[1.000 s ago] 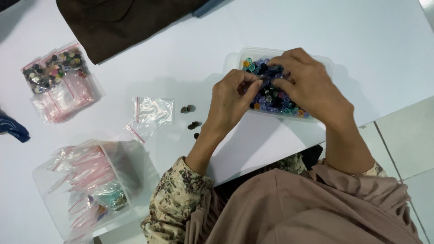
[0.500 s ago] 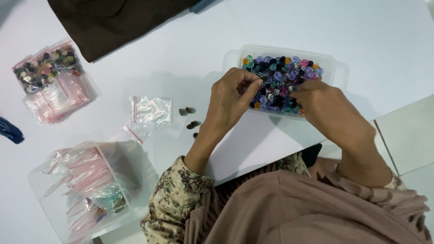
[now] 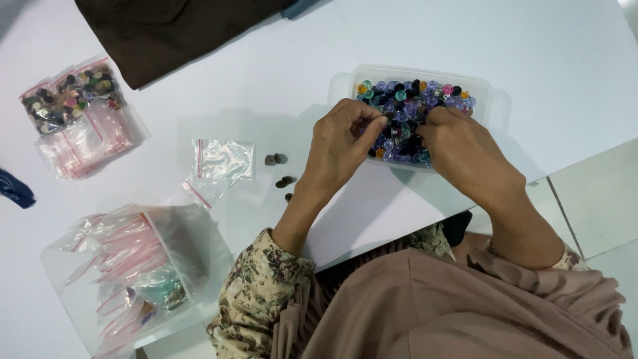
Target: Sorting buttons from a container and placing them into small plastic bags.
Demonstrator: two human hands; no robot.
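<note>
Both hands, left (image 3: pixel 342 143) and right (image 3: pixel 465 156), pinch beads (image 3: pixel 412 100) inside the clear tub (image 3: pixel 488 93).

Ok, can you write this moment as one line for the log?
left hand: pinching in bead tub | right hand: fingers among beads | loose dark beads on white table beside small zip bag

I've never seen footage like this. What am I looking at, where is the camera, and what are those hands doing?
There is no machine here: a camera worn on a person's head looks down at their own two bare hands over a white table. Both the left hand and the right hand reach into a clear plastic tub full of colourful beads; whether either pinches one is hard to tell. Nearby lie an empty small zip bag, a few loose dark beads, bags of mixed beads, and a second tub of zip bags.
</note>
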